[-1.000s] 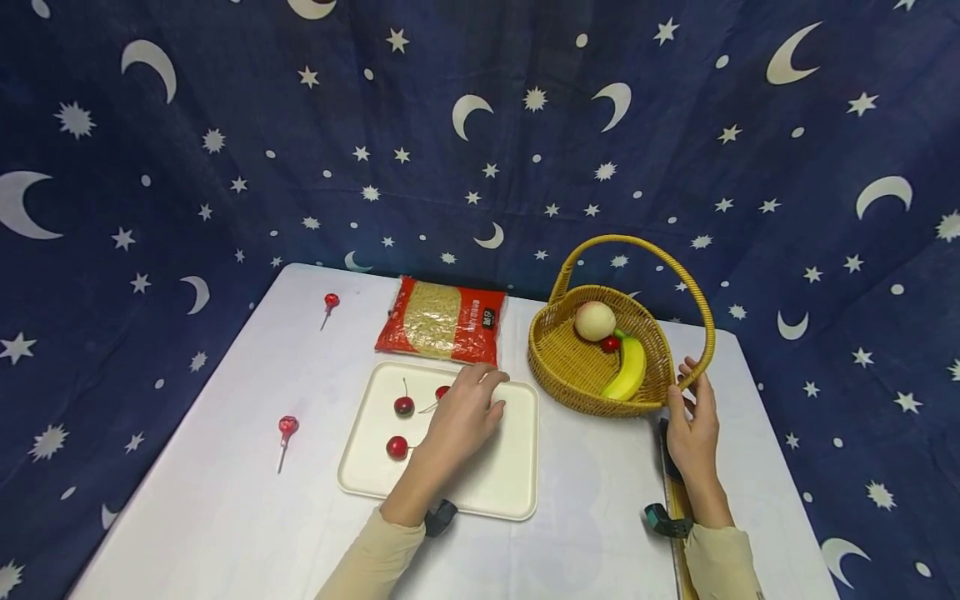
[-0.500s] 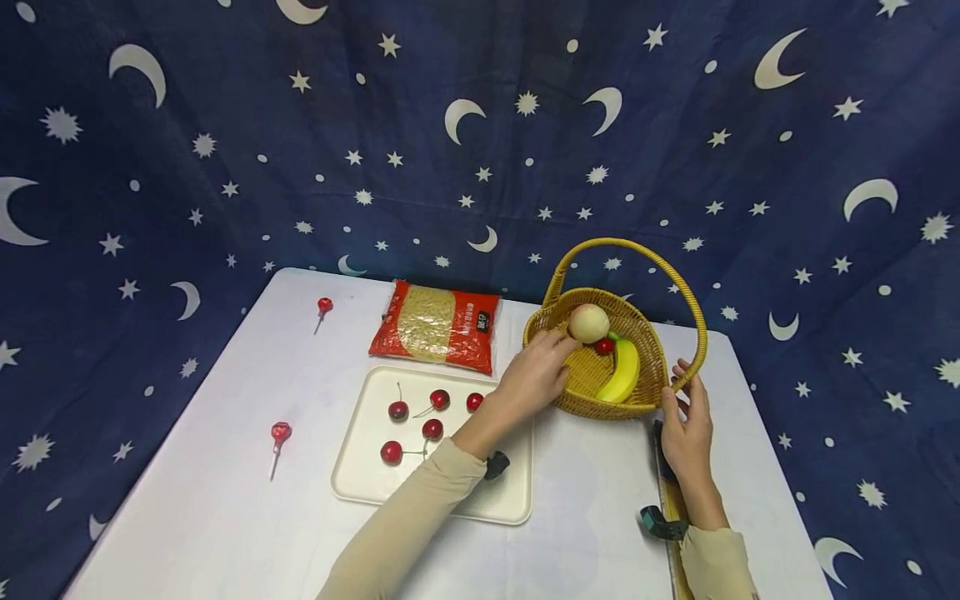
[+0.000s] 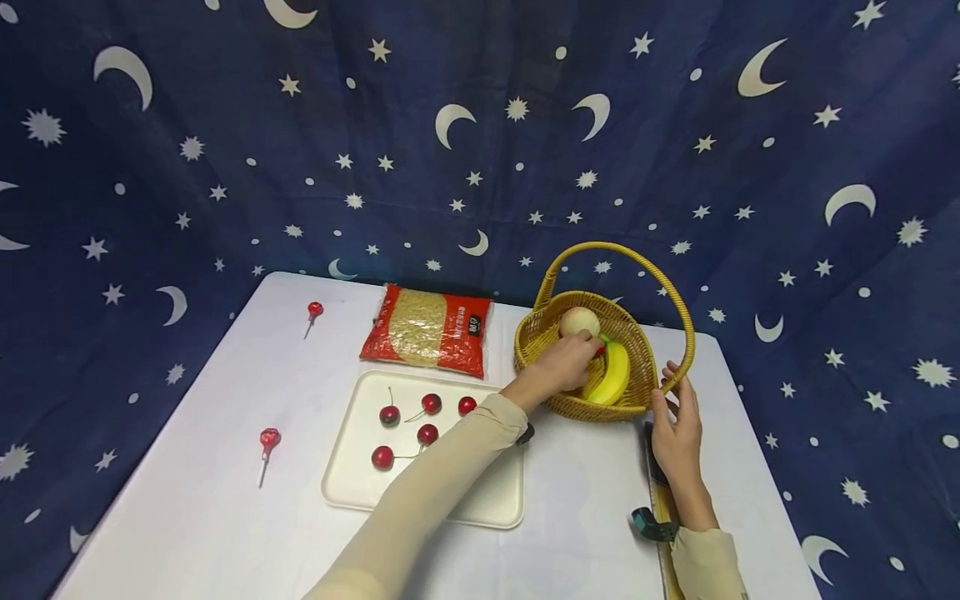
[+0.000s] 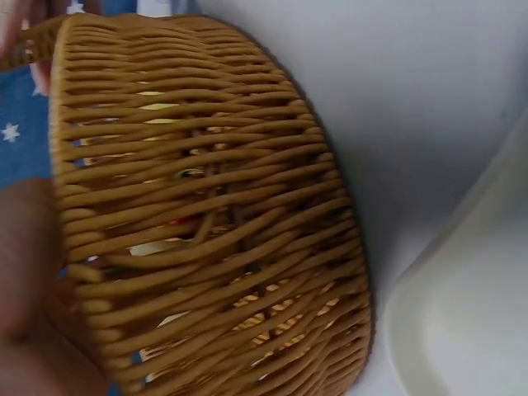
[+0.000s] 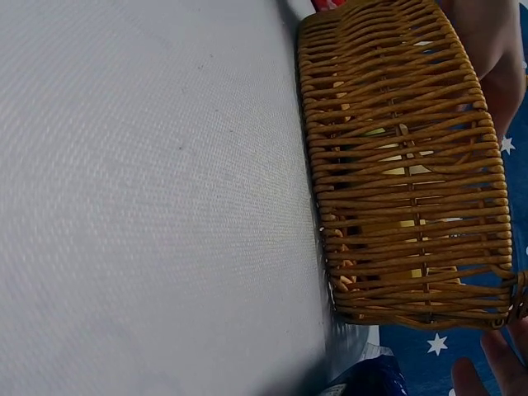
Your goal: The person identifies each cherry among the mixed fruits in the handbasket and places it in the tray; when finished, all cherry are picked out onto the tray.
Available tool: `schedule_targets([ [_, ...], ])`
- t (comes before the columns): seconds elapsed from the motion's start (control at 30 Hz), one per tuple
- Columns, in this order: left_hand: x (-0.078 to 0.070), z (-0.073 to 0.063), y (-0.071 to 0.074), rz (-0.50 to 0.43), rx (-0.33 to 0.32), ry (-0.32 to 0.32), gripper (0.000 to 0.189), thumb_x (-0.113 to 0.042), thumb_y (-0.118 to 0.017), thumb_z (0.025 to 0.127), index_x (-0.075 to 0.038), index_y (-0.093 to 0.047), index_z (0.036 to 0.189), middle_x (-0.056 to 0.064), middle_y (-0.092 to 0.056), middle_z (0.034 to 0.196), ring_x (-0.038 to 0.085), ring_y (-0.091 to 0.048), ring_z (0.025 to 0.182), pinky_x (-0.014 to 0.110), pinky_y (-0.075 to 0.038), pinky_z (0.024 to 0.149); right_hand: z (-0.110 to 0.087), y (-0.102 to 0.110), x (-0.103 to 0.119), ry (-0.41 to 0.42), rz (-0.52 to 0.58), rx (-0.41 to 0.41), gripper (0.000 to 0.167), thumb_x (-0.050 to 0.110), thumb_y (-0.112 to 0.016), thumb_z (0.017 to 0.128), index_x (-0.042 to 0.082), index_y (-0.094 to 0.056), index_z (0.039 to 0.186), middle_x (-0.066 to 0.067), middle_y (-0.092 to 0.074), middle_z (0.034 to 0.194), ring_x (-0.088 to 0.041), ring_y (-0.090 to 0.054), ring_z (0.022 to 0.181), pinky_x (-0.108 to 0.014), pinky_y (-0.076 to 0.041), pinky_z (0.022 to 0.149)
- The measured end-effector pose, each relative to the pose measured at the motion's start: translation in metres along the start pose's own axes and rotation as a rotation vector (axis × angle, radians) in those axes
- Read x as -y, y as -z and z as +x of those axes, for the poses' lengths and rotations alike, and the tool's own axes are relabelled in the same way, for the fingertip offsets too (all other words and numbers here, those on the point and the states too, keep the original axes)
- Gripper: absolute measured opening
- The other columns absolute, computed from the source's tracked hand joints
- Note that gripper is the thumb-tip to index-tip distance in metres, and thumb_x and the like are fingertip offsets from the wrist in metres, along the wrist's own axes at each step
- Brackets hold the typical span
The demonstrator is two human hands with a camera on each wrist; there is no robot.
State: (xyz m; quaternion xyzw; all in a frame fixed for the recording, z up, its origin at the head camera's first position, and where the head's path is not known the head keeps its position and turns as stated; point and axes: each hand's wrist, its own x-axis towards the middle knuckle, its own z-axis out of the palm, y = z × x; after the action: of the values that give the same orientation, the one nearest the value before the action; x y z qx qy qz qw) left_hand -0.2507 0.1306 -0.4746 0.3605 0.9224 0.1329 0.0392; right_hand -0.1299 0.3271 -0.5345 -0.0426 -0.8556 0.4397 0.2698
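My left hand [image 3: 567, 363] reaches over the near rim into a wicker basket [image 3: 540, 337], fingers pointing down. Its fingertips are right at a small red cherry [image 3: 600, 351], mostly covered by the hand; I cannot tell whether they pinch it. A pale peach [image 3: 579, 322] lies just behind the fingers, and a yellow banana [image 3: 612, 375] to their right. My right hand [image 3: 678, 425] holds the basket's right end at the foot of its arched handle [image 3: 684, 321], thumb in front and fingers behind. The left wrist view shows the left hand beside the woven wall [image 4: 214, 190].
A cream tray [image 3: 337, 483] with several stemmed cherries [image 3: 389, 416] lies left of the basket, partly under my left forearm. Behind it is a red bag [image 3: 426, 329] of pale yellow food. Two red lollipops [image 3: 268, 439] [image 3: 314, 310] lie at the left. A long flat thing [image 3: 663, 508] runs beneath my right forearm.
My left hand has moved right from above the tray, over the basket rim and down among the fruit, uncovering cherries on the tray. The right hand keeps its place at the handle.
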Motion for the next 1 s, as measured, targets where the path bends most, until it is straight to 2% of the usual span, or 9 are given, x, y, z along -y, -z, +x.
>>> schedule_targets([
  [0.13, 0.0, 0.008, -0.007, 0.037, 0.035, 0.001, 0.055, -0.018, -0.073, 0.1, -0.018, -0.056, 0.152, 0.002, -0.058, 0.148, 0.016, -0.067, 0.124, 0.029, -0.059, 0.099, 0.0, 0.0, 0.0, -0.006, -0.011, -0.002, 0.051, 0.015, -0.053, 0.112, 0.019, -0.044, 0.162, -0.013, -0.054, 0.156, -0.015, -0.049, 0.145, -0.018, -0.042, 0.108],
  [0.23, -0.002, 0.014, -0.011, 0.057, 0.07, 0.002, 0.057, -0.019, -0.069, 0.103, -0.019, -0.051, 0.156, 0.002, -0.053, 0.156, 0.017, -0.066, 0.129, 0.029, -0.058, 0.103, 0.0, 0.0, -0.001, -0.013, -0.02, -0.001, 0.052, 0.014, -0.054, 0.112, 0.02, -0.044, 0.162, -0.011, -0.054, 0.156, 0.002, -0.045, 0.142, -0.018, -0.042, 0.108],
  [0.27, 0.0, 0.022, -0.018, 0.067, 0.081, 0.011, 0.06, -0.02, -0.069, 0.102, -0.021, -0.048, 0.158, 0.0, -0.051, 0.158, 0.016, -0.065, 0.13, 0.031, -0.059, 0.101, 0.0, 0.0, -0.001, -0.014, -0.021, 0.0, 0.052, 0.015, -0.053, 0.112, 0.021, -0.044, 0.162, -0.011, -0.054, 0.156, 0.006, -0.044, 0.141, -0.018, -0.042, 0.108],
  [0.37, -0.003, 0.028, -0.02, 0.086, 0.115, 0.025, 0.064, -0.021, -0.067, 0.104, -0.023, -0.042, 0.162, -0.001, -0.047, 0.163, 0.016, -0.064, 0.133, 0.031, -0.06, 0.101, -0.001, -0.001, -0.002, -0.008, -0.014, -0.001, 0.052, 0.016, -0.053, 0.112, 0.022, -0.044, 0.163, -0.012, -0.054, 0.156, 0.012, -0.042, 0.138, -0.014, -0.041, 0.107],
  [0.47, -0.005, 0.03, -0.02, 0.113, 0.122, 0.032, 0.066, -0.024, -0.068, 0.103, -0.025, -0.041, 0.163, -0.003, -0.045, 0.164, 0.015, -0.062, 0.134, 0.032, -0.06, 0.099, -0.001, -0.001, -0.002, 0.009, -0.001, -0.003, 0.051, 0.016, -0.052, 0.112, 0.019, -0.044, 0.163, -0.016, -0.054, 0.155, -0.002, -0.048, 0.142, -0.012, -0.04, 0.106],
  [0.57, -0.009, 0.026, -0.015, 0.137, 0.122, 0.033, 0.061, -0.025, -0.067, 0.105, -0.023, -0.043, 0.162, -0.003, -0.047, 0.162, 0.014, -0.061, 0.136, 0.032, -0.06, 0.101, -0.001, -0.002, -0.001, 0.006, 0.003, 0.003, 0.051, 0.015, -0.053, 0.112, 0.017, -0.044, 0.163, -0.018, -0.053, 0.156, -0.016, -0.05, 0.145, -0.011, -0.039, 0.106],
  [0.73, -0.01, 0.028, -0.022, 0.171, 0.15, 0.065, 0.058, -0.027, -0.064, 0.106, -0.025, -0.043, 0.161, -0.005, -0.048, 0.161, 0.011, -0.059, 0.139, 0.032, -0.058, 0.104, -0.002, -0.002, 0.0, -0.012, -0.008, 0.014, 0.052, 0.015, -0.053, 0.112, 0.02, -0.044, 0.163, -0.015, -0.053, 0.157, -0.014, -0.048, 0.146, -0.011, -0.04, 0.107],
  [0.9, -0.01, 0.03, -0.026, 0.163, 0.19, 0.104, 0.059, -0.031, -0.061, 0.108, -0.027, -0.04, 0.163, -0.001, -0.047, 0.163, 0.014, -0.056, 0.141, 0.033, -0.059, 0.1, -0.001, -0.002, 0.0, 0.026, 0.009, 0.012, 0.052, 0.013, -0.052, 0.112, 0.018, -0.043, 0.163, -0.021, -0.052, 0.156, -0.036, -0.048, 0.147, -0.007, -0.038, 0.106],
  [1.0, -0.011, 0.031, -0.028, 0.162, 0.198, 0.098, 0.056, -0.035, -0.06, 0.108, -0.026, -0.044, 0.161, 0.0, -0.051, 0.158, 0.016, -0.056, 0.139, 0.034, -0.059, 0.098, -0.001, -0.001, 0.0, 0.034, 0.011, 0.007, 0.051, 0.013, -0.051, 0.112, 0.016, -0.043, 0.163, -0.024, -0.051, 0.155, -0.041, -0.047, 0.146, -0.005, -0.037, 0.104],
])
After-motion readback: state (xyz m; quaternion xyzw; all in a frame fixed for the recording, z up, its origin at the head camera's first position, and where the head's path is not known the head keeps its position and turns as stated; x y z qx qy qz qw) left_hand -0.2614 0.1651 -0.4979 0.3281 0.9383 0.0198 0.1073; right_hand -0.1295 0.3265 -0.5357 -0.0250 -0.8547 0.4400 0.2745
